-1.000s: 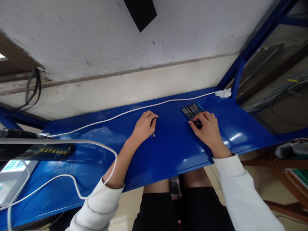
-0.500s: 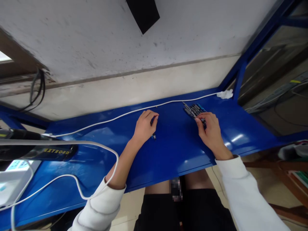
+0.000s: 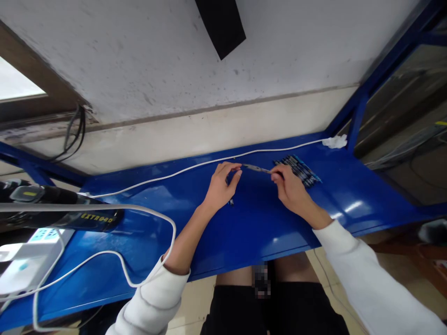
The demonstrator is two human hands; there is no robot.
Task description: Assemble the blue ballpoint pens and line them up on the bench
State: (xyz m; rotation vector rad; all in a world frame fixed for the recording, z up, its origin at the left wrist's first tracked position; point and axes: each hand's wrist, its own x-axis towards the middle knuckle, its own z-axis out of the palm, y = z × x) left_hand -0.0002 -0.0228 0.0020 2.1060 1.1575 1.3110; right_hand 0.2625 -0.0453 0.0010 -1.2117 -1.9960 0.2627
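A grey-and-dark pen (image 3: pixel 257 168) spans the gap between my two hands, above the blue table (image 3: pixel 251 228). My right hand (image 3: pixel 291 188) pinches its right end between thumb and fingers. My left hand (image 3: pixel 222 186) is curled at the other end, with thumb and forefinger close around the tip; how firmly they grip it is hard to make out. Part of a small dark-and-blue object (image 3: pixel 231 202) shows beneath my left palm, mostly hidden. Several dark and blue pens (image 3: pixel 298 168) lie side by side just beyond my right hand.
A white cable (image 3: pixel 181 171) runs along the table's back; another cable loop (image 3: pixel 171 223) passes over my left forearm. At left are a black cylinder with yellow lettering (image 3: pixel 94 216) and a white power strip (image 3: pixel 42 246). Crumpled white tissue (image 3: pixel 335 141) lies at the back right corner.
My right hand has lifted a pen from the group and moved it left toward my left hand. The pens left on the table are now more exposed. The view has shifted slightly.
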